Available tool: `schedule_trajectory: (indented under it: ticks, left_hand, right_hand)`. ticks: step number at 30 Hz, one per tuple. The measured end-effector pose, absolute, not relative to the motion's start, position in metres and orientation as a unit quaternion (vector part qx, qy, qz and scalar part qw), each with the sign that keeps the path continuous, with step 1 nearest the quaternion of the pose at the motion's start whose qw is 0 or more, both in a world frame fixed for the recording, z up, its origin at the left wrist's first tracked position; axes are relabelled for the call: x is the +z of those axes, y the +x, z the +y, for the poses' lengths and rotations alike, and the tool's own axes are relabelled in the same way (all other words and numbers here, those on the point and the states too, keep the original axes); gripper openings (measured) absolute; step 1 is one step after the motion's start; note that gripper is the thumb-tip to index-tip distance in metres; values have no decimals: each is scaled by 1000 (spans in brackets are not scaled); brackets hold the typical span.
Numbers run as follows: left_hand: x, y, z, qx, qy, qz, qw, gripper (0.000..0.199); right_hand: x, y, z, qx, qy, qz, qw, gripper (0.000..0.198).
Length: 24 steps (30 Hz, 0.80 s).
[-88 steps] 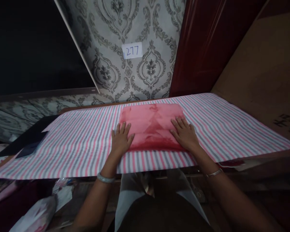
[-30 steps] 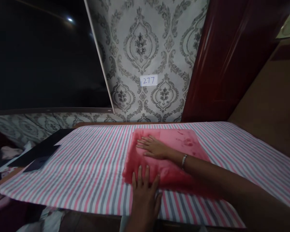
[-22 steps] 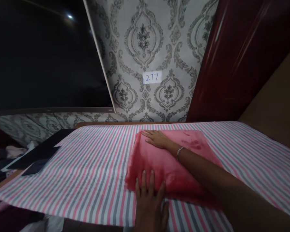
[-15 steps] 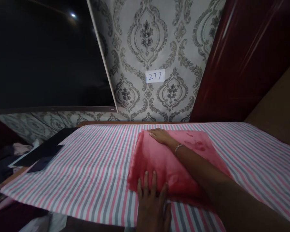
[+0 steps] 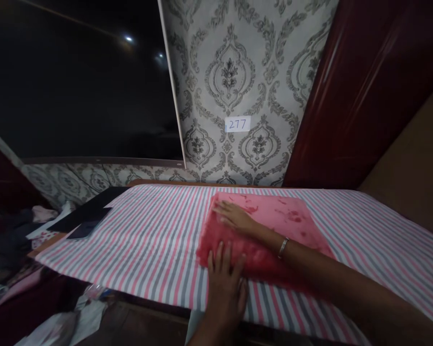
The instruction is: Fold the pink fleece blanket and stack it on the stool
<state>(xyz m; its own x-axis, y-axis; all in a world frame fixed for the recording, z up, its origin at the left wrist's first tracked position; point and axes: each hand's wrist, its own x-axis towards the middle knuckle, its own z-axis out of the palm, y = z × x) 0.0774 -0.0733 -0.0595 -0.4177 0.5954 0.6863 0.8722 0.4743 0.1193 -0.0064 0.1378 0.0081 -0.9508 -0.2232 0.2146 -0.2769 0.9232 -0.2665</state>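
A plush red-pink cloth [image 5: 274, 211], folded into a thick rectangle, lies flat on a striped sheet [image 5: 155, 240]. My right hand [image 5: 234, 216], with a bracelet on its wrist, rests palm down on the cloth's upper left part, fingers stretched toward the left edge. At the near left corner, my left hand [image 5: 225, 278] lies with its fingers spread on the cloth. The right forearm crosses over the cloth and covers part of its near right side. Neither hand grips anything.
A dark phone-like slab [image 5: 88, 229] lies at the sheet's left edge. A large television [image 5: 86, 86] hangs on the patterned wall, beside a paper marked 277 [image 5: 237, 124]. A dark red glossy panel [image 5: 332, 105] stands at right. Clothes [image 5: 10, 230] are heaped at left.
My right hand has slid toward me over the cloth, leaving darker streaks in the pile near the far edge. My left hand stays at the near left corner. The camera view has shifted.
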Motion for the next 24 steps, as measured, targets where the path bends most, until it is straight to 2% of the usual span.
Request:
schedule_trajectory:
  ticks: [3, 7, 14, 24]
  left_hand:
    - [-56, 66, -79, -241, -413, -826, 300, 60]
    - [-66, 58, -86, -208, -409, -850, 259, 71]
    - [-75, 62, -87, -218, -398, -860, 234, 71]
    - [-84, 57, -84, -208, -394, -857, 260, 79]
  right_hand:
    - [8, 15, 121, 162, 218, -961, 47, 56]
    - [11, 7, 120, 148, 239, -960, 13, 56]
    - [3, -60, 143, 90, 135, -986, 44, 52]
    - [-6, -110, 168, 126, 43, -991, 31, 55]
